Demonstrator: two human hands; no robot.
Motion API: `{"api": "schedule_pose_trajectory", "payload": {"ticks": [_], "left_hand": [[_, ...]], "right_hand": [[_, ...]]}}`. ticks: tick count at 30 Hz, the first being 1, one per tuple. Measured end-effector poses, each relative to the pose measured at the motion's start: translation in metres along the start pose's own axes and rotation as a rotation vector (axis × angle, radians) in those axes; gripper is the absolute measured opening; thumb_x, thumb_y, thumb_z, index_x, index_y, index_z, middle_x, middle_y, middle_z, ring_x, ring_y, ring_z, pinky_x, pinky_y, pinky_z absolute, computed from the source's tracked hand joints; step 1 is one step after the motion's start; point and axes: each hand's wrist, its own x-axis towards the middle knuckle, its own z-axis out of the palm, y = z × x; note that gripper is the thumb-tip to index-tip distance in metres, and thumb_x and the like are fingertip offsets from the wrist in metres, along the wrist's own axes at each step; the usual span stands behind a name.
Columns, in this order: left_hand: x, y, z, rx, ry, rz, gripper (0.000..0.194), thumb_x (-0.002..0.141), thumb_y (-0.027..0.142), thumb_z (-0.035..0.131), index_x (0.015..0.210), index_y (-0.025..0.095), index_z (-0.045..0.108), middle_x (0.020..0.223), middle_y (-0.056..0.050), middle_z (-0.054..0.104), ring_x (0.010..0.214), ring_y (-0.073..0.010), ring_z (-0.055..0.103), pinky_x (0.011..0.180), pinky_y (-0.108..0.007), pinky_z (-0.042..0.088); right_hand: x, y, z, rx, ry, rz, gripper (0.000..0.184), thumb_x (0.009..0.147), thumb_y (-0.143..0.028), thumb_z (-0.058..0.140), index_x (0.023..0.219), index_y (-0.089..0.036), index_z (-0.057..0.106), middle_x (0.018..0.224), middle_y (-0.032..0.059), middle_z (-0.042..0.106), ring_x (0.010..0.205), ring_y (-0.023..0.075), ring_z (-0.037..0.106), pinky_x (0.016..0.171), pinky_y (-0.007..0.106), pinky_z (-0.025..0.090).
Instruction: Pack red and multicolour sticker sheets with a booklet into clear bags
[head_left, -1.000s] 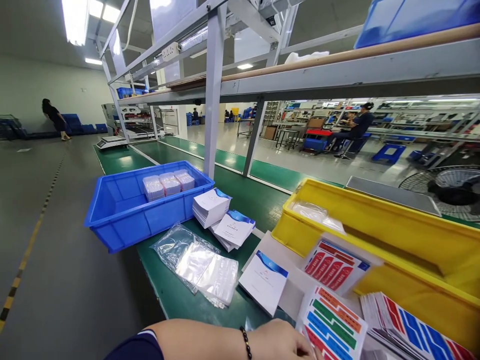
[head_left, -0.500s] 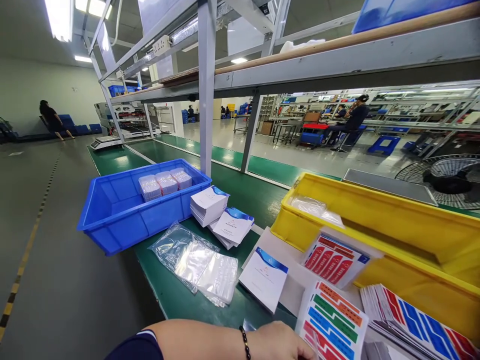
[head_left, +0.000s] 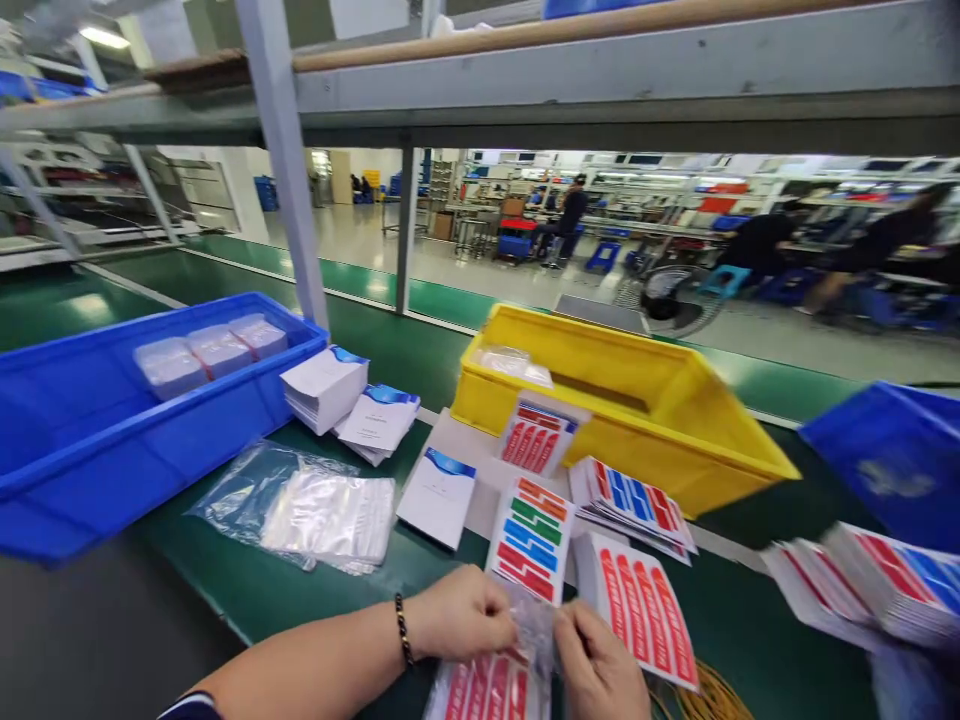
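together, both hands (head_left: 517, 640) (fingers curled) pinch a clear bag (head_left: 531, 622).

bright yellow bin (head_left: 660, 450), deep blue bin (head_left: 172, 430), green tabletop (head_left: 262, 585), red-striped sheet (head_left: 649, 610)

Fan (head_left: 667, 294) — near light-blue stool (head_left: 724, 281) | overhead shelf (head_left: 525, 82) | person (head_left: 574, 212) — background

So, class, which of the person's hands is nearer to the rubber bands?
The right hand: it is just left of the rubber bands, near the picture's bottom edge. The left hand is farther off, on the other side of the right hand.
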Motion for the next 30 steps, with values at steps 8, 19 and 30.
{"api": "schedule_pose_trajectory", "payload": {"ticks": [8, 19, 30], "left_hand": [[0.010, -0.004, -0.004, -0.150, 0.052, -0.063, 0.031, 0.068, 0.034, 0.047, 0.045, 0.018, 0.035, 0.042, 0.007, 0.031, 0.041, -0.0060, 0.025, 0.041, -0.020, 0.019], [-0.009, 0.019, -0.033, 0.490, -0.089, 0.437, 0.012, 0.076, 0.028, 0.058, 0.072, 0.017, 0.061, 0.073, -0.003, 0.059, 0.077, -0.0175, 0.050, 0.075, -0.028, 0.037], [-0.011, 0.011, -0.031, 0.250, -0.433, 0.208, 0.013, 0.073, 0.013, 0.052, 0.065, 0.016, 0.062, 0.057, 0.004, 0.053, 0.053, -0.0088, 0.044, 0.051, -0.017, 0.033]], "right_hand": [[-0.010, -0.029, 0.006, -0.245, 0.176, -0.459, 0.024, 0.080, -0.027, 0.054, 0.102, -0.017, 0.055, 0.088, 0.0097, 0.059, 0.076, 0.0209, 0.058, 0.064, 0.031, 0.050], [0.000, -0.024, -0.028, 0.111, -0.417, -0.106, 0.019, 0.084, -0.019, 0.046, 0.067, -0.018, 0.055, 0.064, -0.0013, 0.057, 0.059, 0.0114, 0.052, 0.056, 0.020, 0.039], [0.042, -0.044, -0.004, -0.033, -0.234, -0.355, 0.021, 0.086, -0.014, 0.041, 0.090, -0.019, 0.061, 0.085, 0.0064, 0.062, 0.081, 0.0178, 0.056, 0.072, 0.030, 0.045]]}}
